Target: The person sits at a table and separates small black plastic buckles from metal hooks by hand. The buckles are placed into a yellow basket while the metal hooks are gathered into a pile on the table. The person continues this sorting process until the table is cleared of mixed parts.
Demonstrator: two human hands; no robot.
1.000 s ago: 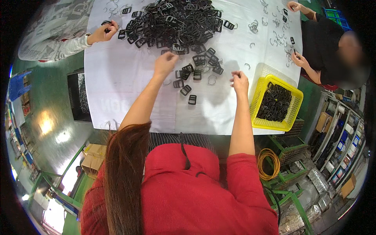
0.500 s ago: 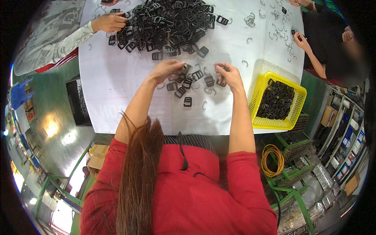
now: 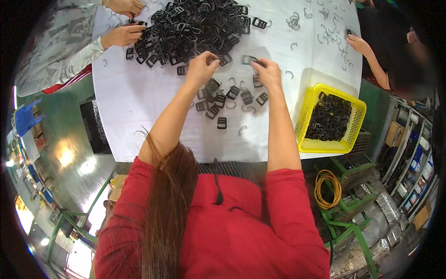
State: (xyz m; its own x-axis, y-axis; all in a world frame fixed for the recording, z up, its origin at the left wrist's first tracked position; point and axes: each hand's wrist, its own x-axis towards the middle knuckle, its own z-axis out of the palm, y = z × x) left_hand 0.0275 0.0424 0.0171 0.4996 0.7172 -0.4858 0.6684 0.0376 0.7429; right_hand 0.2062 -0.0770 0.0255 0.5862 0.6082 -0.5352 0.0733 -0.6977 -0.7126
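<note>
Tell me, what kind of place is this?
Probably a small workshop for hand assembly: a heap of black buckles on a white table, a yellow basket of them, and several people sorting.

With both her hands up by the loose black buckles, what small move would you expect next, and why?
Probably the right hand carries its black buckle toward the yellow basket, since that basket already holds many like it.

White tabletop (image 3: 134, 97), black buckle pile (image 3: 190, 25), left hand (image 3: 200, 69) and right hand (image 3: 265, 72) among loose buckles (image 3: 223, 100) — yellow basket (image 3: 306, 139) at right.
</note>
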